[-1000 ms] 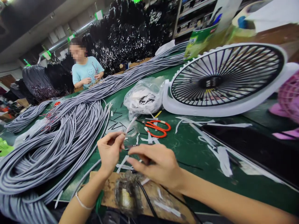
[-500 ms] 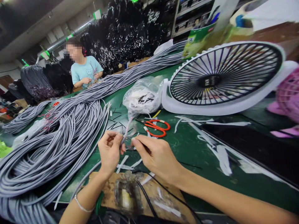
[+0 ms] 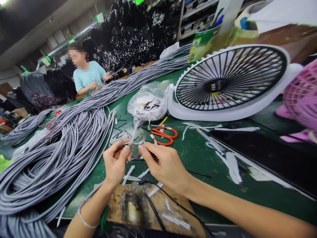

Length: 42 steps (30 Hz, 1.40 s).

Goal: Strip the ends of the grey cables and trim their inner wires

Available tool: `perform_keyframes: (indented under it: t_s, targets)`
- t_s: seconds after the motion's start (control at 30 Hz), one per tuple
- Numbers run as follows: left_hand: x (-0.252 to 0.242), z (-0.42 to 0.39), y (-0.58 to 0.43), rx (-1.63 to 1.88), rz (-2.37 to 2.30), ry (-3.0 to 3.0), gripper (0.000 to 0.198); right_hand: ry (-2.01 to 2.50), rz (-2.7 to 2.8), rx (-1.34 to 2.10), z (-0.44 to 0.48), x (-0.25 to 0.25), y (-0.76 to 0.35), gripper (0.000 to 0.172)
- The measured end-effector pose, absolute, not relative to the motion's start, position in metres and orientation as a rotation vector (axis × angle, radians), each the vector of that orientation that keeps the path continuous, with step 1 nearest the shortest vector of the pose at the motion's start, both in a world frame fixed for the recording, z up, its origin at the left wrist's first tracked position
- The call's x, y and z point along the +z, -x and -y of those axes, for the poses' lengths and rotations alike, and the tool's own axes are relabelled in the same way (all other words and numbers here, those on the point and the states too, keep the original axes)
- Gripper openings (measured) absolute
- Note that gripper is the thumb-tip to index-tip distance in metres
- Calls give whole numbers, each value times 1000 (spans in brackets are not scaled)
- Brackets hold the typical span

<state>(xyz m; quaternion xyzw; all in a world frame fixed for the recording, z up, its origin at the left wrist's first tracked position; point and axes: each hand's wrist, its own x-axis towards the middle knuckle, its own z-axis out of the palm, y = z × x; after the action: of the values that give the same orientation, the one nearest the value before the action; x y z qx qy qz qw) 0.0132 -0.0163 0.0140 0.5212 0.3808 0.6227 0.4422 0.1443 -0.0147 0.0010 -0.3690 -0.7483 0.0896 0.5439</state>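
Between the thumb and fingers of my left hand (image 3: 116, 162) is the end of a grey cable (image 3: 130, 144); its pale stripped part points up and away, towards the plastic bag. My right hand (image 3: 168, 167) is closed in a pinch just right of the cable end. A thin pale strand (image 3: 143, 138) loops between the cable and the right fingertips. Whether those fingers grip it cannot be made out. Beyond the hands, scissors with orange handles (image 3: 164, 135) lie on the green table (image 3: 195, 157). A dark metal tool under the fingertips is mostly hidden.
Bundled grey cables (image 3: 61, 158) fill the left side. A plastic bag of scraps (image 3: 148, 102) stands beside a white fan (image 3: 223, 82). At right are a black flat panel (image 3: 262, 155) and a pink fan (image 3: 300, 96). A stained board (image 3: 153, 211) lies in front. A co-worker (image 3: 90, 77) stands across.
The thin strand now shows as a loop beside the cable end. Both hands keep nearly the same place. The co-worker's one hand has moved outward, and the view has shifted slightly.
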Motion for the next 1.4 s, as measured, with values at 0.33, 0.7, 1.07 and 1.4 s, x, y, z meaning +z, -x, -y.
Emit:
perform_keyframes:
  t_s: [0.33,0.7,1.07,1.4]
  targets:
    - [14,17,-14,1540,-916,-1301,20,878,1760,180,15,2,-144,29]
    - [14,18,-15,1557,-986,-1349,22,888,1773,186,14,5,-148,29]
    - [15,18,-15,1556,-979,-1361,20,878,1805,171,14,6,-151,29]
    - [13,19,-18,1386,-1047,-1406,26,933,1554,739,6,2,-146,34]
